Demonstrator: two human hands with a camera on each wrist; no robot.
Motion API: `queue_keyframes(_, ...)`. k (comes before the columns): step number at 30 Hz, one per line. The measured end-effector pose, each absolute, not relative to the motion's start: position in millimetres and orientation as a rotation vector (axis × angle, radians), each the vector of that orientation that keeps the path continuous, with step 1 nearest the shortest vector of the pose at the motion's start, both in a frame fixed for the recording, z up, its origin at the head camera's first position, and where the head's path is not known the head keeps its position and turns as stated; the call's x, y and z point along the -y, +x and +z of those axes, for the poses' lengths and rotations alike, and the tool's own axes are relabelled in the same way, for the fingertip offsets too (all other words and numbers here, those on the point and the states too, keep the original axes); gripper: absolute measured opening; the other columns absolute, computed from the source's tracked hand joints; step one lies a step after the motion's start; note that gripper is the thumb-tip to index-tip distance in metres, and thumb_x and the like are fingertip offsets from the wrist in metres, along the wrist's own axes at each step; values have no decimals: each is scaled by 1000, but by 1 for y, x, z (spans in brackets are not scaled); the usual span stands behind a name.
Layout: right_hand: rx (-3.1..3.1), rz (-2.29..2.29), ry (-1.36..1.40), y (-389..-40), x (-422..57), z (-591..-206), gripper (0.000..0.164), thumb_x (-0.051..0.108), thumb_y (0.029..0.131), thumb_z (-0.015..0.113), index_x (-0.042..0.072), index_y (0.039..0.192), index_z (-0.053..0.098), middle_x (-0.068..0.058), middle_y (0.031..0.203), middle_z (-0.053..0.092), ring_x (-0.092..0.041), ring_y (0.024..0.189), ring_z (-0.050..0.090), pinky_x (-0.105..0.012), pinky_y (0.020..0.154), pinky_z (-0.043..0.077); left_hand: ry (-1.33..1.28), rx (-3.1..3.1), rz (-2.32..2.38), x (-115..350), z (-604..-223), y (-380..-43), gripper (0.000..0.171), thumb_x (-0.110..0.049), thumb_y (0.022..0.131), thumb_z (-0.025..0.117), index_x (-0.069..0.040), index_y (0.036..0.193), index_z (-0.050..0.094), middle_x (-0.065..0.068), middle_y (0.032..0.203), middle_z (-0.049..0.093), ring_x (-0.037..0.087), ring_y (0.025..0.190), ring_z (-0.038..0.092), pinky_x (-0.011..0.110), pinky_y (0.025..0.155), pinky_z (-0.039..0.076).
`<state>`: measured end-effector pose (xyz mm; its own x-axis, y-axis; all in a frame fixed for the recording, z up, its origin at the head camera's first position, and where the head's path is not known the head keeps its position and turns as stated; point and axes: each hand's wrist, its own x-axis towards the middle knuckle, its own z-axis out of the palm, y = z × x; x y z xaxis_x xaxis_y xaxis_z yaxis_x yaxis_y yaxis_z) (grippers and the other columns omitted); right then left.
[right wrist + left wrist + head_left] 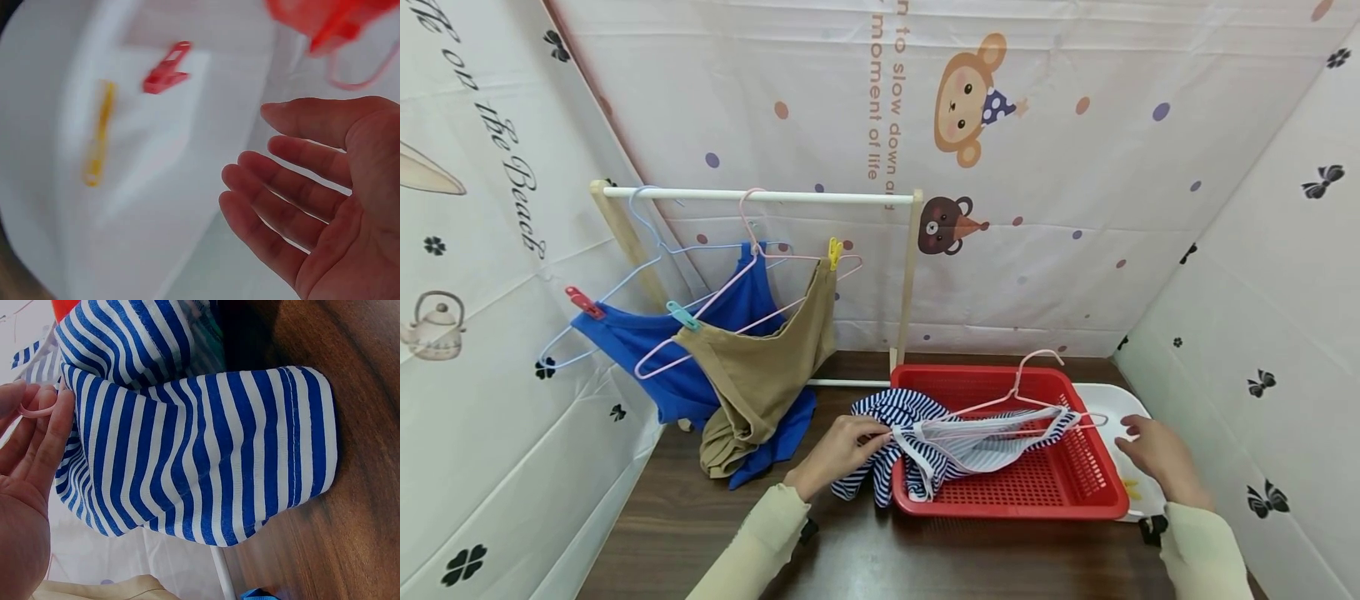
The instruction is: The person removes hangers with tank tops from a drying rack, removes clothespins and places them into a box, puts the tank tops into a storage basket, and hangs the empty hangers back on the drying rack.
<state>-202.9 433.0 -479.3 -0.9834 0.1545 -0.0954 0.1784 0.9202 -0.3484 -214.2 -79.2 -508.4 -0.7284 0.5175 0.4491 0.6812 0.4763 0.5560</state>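
A blue-and-white striped shirt (917, 408) hangs on a pink clothes hanger (1018, 392) that lies over the red basket (1015, 500). My left hand (847, 450) pinches the hanger's left end, and in the left wrist view that pink end (39, 412) shows between thumb and fingers, beside the striped cloth (187, 456). Part of the shirt drapes past the basket's left rim onto the table. Over the white tray (1120, 404) my right hand (1165, 457) holds nothing, its fingers spread loosely. A red clothespin (165, 72) and a yellow clothespin (99, 134) lie in the tray.
A drying rack with a white rail (820, 197) stands at the back left. On it hang blue shorts (647, 350) on a blue hanger and a khaki garment (767, 367) on a pink one, held by clothespins. Printed cloth walls (1037, 292) enclose the wooden table (880, 567).
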Motion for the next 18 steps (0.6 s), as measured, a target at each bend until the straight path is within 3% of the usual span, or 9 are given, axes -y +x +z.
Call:
queue_keyframes(8,-3196,-493,134,-196,-412,-445,49,17,85,71,-10,123,56,-36,115,60,-49,95,60,-53,67,56,-1021,2520,-1114,80,-507,-214,15,-18,92,70,-10,103,77,1,102,76,9,90,70,26,81,58)
queue_keyframes(18,-3352,-460,-71,-181,-373,-405,45,16,86,71,-6,123,59,-33,114,64,-48,96,61,-60,72,53,-1010,2548,-1120,79,-506,-213,16,-19,93,69,-11,104,76,1,104,76,9,91,69,27,82,57)
